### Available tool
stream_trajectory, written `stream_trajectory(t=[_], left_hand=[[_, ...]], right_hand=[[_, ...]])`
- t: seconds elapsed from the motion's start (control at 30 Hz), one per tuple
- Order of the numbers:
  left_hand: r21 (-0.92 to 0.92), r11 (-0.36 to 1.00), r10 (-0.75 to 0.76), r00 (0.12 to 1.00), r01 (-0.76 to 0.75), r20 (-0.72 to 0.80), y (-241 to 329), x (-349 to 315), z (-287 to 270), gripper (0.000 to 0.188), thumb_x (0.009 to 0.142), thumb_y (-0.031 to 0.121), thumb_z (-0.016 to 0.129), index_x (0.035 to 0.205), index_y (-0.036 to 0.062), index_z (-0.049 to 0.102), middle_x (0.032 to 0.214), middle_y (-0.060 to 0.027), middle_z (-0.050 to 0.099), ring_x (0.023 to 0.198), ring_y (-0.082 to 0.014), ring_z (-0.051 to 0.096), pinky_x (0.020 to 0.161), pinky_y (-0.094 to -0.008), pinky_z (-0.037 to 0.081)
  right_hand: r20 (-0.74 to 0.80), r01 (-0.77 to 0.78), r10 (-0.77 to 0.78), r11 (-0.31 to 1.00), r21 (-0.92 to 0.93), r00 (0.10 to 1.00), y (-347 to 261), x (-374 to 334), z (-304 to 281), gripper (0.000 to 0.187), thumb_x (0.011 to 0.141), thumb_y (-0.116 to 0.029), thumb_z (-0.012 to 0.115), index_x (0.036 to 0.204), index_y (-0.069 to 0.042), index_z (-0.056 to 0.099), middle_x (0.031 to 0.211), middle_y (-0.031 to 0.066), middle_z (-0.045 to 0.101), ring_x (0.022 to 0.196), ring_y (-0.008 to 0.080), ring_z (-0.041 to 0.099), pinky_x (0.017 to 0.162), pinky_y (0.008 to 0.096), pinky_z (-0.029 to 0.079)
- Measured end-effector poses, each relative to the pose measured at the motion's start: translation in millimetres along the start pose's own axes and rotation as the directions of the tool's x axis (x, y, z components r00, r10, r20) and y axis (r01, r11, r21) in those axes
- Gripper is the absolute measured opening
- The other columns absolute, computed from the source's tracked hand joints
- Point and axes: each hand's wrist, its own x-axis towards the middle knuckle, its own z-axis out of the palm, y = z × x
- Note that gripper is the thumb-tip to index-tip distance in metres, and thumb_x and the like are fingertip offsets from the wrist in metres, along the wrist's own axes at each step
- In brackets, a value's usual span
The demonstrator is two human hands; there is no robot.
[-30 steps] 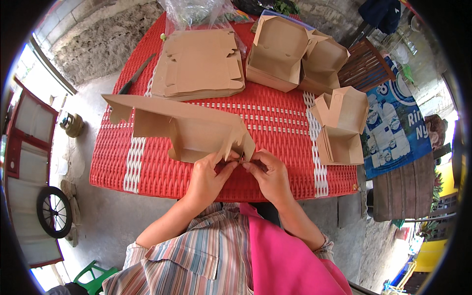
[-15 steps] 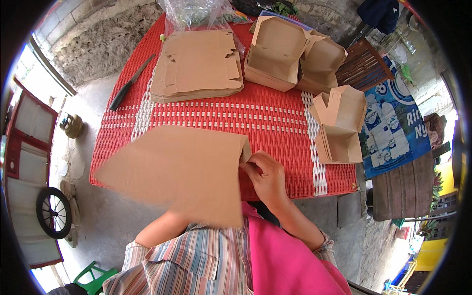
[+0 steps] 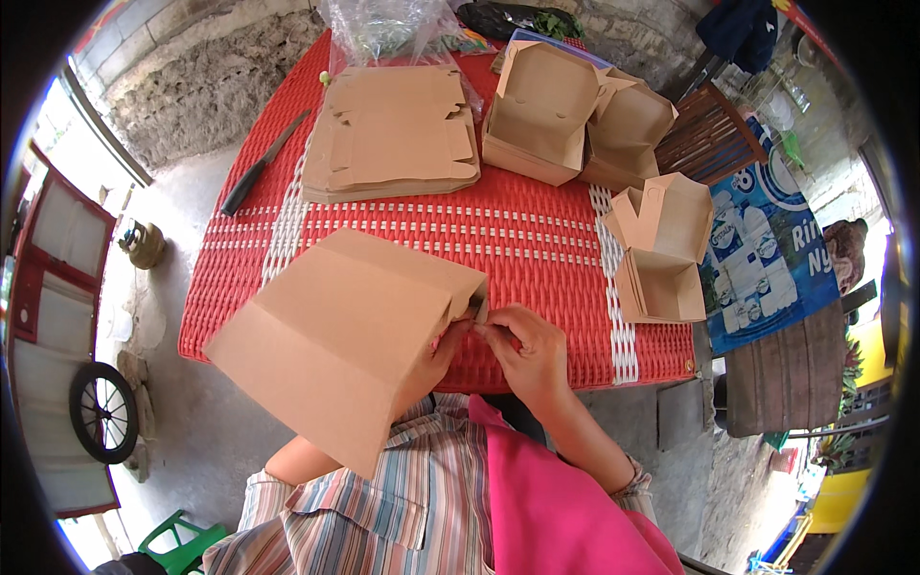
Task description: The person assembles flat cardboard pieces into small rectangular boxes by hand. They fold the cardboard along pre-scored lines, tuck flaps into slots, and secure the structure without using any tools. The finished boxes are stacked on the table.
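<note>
A brown cardboard box, partly folded, is held over the table's near edge, its broad panels slanting down toward me. My right hand pinches a small flap at the box's right end. From underneath, my left hand reaches the same corner, its fingers closed on the cardboard; the panel hides most of that hand and wrist. Beyond the box lies a stack of flat cardboard box blanks. Three open folded boxes stand to the right: a large one, another beside it, and a nearer one.
Under everything is a red and white woven table top. A black-handled knife rests at its left. Clear plastic bags with greens lie at the far end. A slatted wooden chair and a blue printed sheet are at the right.
The box's panels have swung and tilted, showing a fold across them. My left fingers have come into view at its right corner, close to my right hand.
</note>
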Motion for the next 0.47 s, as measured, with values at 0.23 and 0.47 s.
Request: stream_trajectory(t=[0.23,0.47], left_hand=[[-0.116,0.993,-0.007,0.996,-0.003,-0.085,4,2,3,0.014,0.087,0.003,0.068,0.101,0.0064,0.069,0.093,-0.0105,0.069,0.085,-0.0286,0.068,0.073,-0.0372,0.052],[0.048,0.993,-0.117,0.986,0.112,0.116,42,16,-31,0.018,0.091,0.007,0.065,0.108,0.0062,0.068,0.097,-0.0137,0.070,0.088,-0.0279,0.069,0.077,-0.0386,0.053]], right_hand=[[-0.076,0.055,-0.056,0.998,-0.015,0.996,-5,0,6,0.008,0.082,0.005,0.070,0.088,0.002,0.065,0.079,0.0124,0.065,0.070,0.0243,0.066,0.064,0.0307,0.052],[-0.078,0.142,-0.151,0.984,-0.111,0.985,2,-5,14,0.010,0.086,0.005,0.067,0.094,0.000,0.064,0.085,0.0149,0.065,0.074,0.0307,0.067,0.063,0.0359,0.053]])
